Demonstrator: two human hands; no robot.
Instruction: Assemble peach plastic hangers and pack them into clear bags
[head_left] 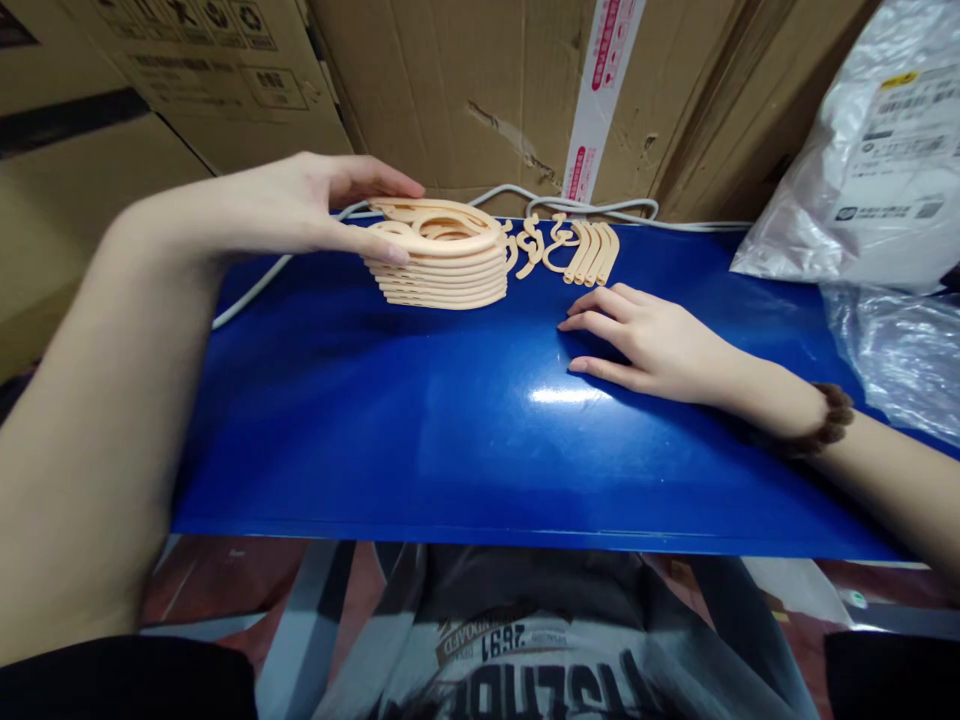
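At the back of the blue table (480,430) is a neat stack of peach plastic folding hangers (442,280). My left hand (337,205) reaches in from the left, with its thumb and fingers closed around the left end of the top hanger (450,243). Right of the stack lie several small hanger hooks (531,245) and a row of short curved hanger arms (592,253). My right hand (637,340) rests palm down on the table in front of these parts. Its fingers are apart and hold nothing.
Cardboard boxes (480,100) stand behind the table, and a white cable (259,290) runs along its back edge. Plastic-wrapped packages (862,170) and clear plastic film (900,350) lie at the right. The table's front edge (480,540) is close to my body.
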